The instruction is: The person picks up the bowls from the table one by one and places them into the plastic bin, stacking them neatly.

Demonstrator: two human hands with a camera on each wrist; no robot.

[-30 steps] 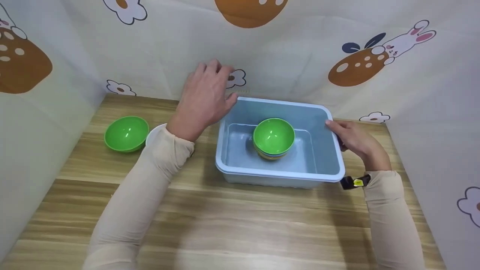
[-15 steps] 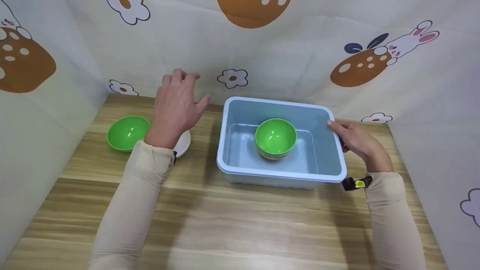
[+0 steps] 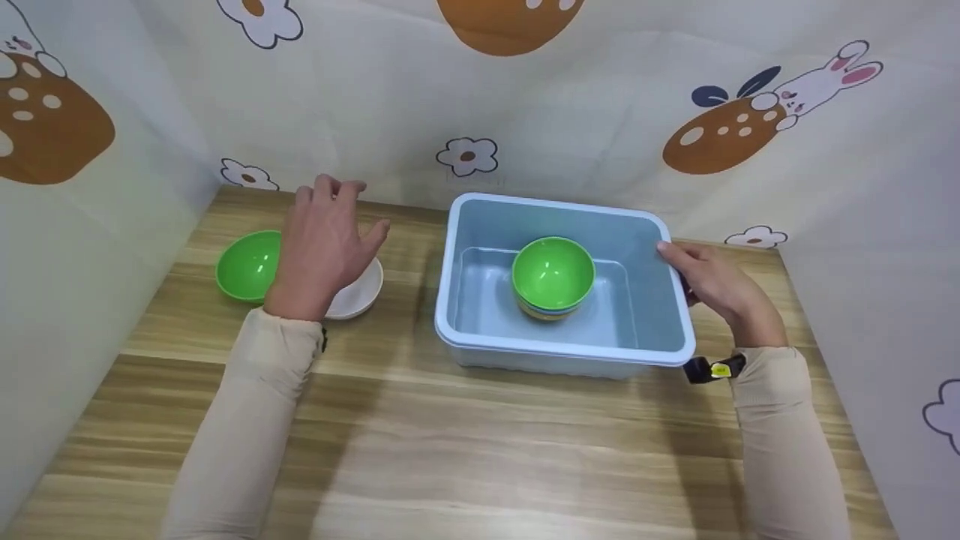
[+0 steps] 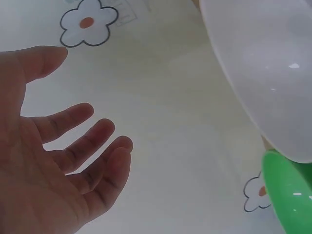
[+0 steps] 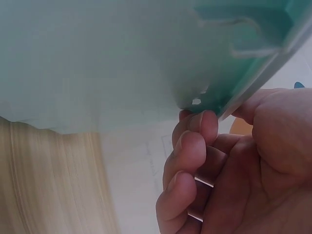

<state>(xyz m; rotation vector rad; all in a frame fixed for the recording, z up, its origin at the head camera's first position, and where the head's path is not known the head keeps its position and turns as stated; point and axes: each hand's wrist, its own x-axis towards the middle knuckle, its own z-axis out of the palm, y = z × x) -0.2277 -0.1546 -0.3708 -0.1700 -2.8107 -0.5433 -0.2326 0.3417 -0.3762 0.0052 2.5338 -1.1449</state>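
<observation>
My left hand (image 3: pixel 321 244) hovers over a white bowl (image 3: pixel 358 294), fingers spread and loosely bent, holding nothing. In the left wrist view the white bowl (image 4: pixel 273 68) lies to the right of the fingers, apart from them. A green bowl (image 3: pixel 247 266) stands just left of it, partly covered by the hand. My right hand (image 3: pixel 716 286) grips the right rim of a light blue plastic bin (image 3: pixel 562 349), thumb on top. From below, the curled fingers (image 5: pixel 187 151) show under the bin's edge. Inside the bin sits a stack of bowls, a green bowl (image 3: pixel 553 273) uppermost.
The wood-grain table (image 3: pixel 450 442) runs up to a printed cloth (image 3: pixel 570 97) hung behind and on both sides. The bin stands near the back cloth. A dark strap with a yellow label (image 3: pixel 721 370) is on the right wrist.
My left hand has moved left and down, from beside the bin's back-left corner to over the white bowl. The right hand stays on the bin's rim.
</observation>
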